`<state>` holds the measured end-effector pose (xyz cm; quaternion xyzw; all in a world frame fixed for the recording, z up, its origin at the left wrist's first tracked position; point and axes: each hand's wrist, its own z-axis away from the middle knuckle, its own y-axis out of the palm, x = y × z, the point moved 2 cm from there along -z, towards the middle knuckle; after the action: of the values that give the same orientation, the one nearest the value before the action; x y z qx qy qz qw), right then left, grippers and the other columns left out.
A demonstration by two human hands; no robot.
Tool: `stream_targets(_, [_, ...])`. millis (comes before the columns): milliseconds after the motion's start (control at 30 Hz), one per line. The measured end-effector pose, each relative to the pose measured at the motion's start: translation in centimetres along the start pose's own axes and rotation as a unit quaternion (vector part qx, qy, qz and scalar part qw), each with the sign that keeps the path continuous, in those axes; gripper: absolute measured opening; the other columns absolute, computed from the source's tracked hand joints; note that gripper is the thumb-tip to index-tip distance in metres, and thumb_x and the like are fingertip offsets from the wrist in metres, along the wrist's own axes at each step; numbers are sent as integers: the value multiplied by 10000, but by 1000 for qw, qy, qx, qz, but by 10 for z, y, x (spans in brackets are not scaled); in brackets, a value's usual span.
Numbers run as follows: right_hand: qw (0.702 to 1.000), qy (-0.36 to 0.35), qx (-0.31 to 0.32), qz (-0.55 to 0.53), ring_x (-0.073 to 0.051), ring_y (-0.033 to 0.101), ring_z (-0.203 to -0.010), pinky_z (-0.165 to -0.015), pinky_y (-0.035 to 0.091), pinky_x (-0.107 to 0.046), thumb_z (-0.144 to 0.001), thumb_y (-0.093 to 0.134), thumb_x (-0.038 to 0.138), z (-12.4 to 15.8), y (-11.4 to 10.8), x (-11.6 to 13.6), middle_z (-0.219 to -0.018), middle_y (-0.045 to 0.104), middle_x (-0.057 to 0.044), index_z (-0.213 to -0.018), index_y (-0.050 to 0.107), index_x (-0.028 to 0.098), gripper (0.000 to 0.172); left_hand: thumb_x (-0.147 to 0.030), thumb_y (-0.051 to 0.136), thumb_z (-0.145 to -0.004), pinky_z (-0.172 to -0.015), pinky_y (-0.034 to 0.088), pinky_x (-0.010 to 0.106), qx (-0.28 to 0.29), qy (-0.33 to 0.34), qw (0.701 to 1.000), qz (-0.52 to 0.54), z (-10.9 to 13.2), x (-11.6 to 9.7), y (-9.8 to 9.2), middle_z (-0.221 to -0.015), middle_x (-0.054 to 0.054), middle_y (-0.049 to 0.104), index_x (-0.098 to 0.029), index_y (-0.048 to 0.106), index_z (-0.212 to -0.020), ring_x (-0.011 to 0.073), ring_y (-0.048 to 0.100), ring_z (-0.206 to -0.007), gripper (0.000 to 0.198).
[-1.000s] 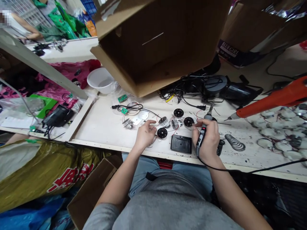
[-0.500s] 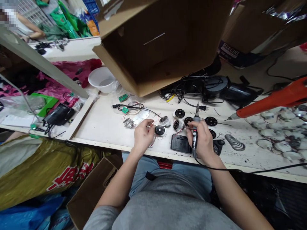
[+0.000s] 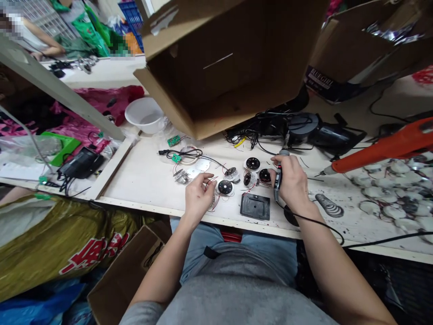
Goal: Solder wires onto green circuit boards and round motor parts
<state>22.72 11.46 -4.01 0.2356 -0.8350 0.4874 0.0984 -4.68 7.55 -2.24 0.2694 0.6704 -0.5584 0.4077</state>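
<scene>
Nearest the body, the front edge of the tabletop (image 3: 135, 201) is being overhung by both forearms. Just past it, a black tray (image 3: 255, 206) is being carried flat between the hands, while a dark round part (image 3: 290, 219) is being partly covered beside the right wrist.

In the right hand (image 3: 293, 178), a soldering iron (image 3: 278, 178) is being gripped by curled fingers, much like a pen. Its long axis is being pointed away from the body, tip outermost, so the near disc (image 3: 225, 187) is not being touched by it. By the left hand (image 3: 199, 194), thumb and forefinger are being held close together next to red wires (image 3: 214, 205); whether a wire is being pinched cannot be told. The near disc is being flanked by both hands, lying face up just to the right of the left fingertips; the left hand is plainly nearer, and the iron is being held well apart, farther right.

Slightly beyond, a side disc (image 3: 264, 175) is being partly hidden by the right fingers; contact cannot be judged. A far disc (image 3: 252, 163) is being shown face up behind it.

Farther still, green boards (image 3: 173, 140), cables (image 3: 260, 124) and an open box (image 3: 203, 128) are being borne by the tabletop.
</scene>
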Motion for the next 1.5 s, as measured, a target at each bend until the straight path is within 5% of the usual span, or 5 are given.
stream_targets(267, [999, -32, 34, -14, -244, 561, -867, -756, 511, -361, -1005, 471, 288, -2, 26, 5, -986, 541, -74, -1178, 646, 252, 248, -261, 691, -836, -628, 462, 244, 21, -8, 1000, 11, 2, -1, 3, -749, -14, 718, -208, 760, -970, 120, 522, -550, 161])
stream_targets(433, [999, -31, 24, -18, -223, 583, -863, -743, 520, -339, -996, 451, 243, -4, 24, 5, -1031, 546, -73, -1188, 623, 242, 258, -121, 682, -836, -783, 520, 260, 97, 41, 994, 15, -48, -34, 35, -944, 31, 787, -213, 752, -1068, 159, 678, -738, 259])
stream_targets(700, [998, -46, 53, 0, -236, 575, -833, -701, 502, -350, -902, 418, 79, 1, 21, 5, -1045, 570, -101, -1228, 623, 231, 414, 64, 659, -604, -534, 449, 282, 270, -146, 951, 19, -110, -63, 98, -481, -16, 577, -136, 730, -784, 172, 557, -447, 277])
stream_targets(1067, [997, -42, -34, -48, -234, 604, -855, -742, 540, -376, -985, 446, 152, -1, 5, 12, -1006, 575, -79, -1206, 603, 235, 283, 34, 669, -683, -443, 354, 173, 233, -124, 951, 160, -105, -76, 74, -534, -72, 568, -139, 685, -931, 58, 448, -405, 303])
stream_targets(1500, [976, 105, -62, -183, -171, 667, -703, -711, 562, -340, -926, 602, 271, 43, -41, 35, -934, 678, -15, -1156, 587, 239, 233, -74, 715, -696, -433, 342, 177, 225, -196, 899, 321, 2, -68, 70, -567, -74, 600, -143, 661, -928, 55, 457, -387, 248])
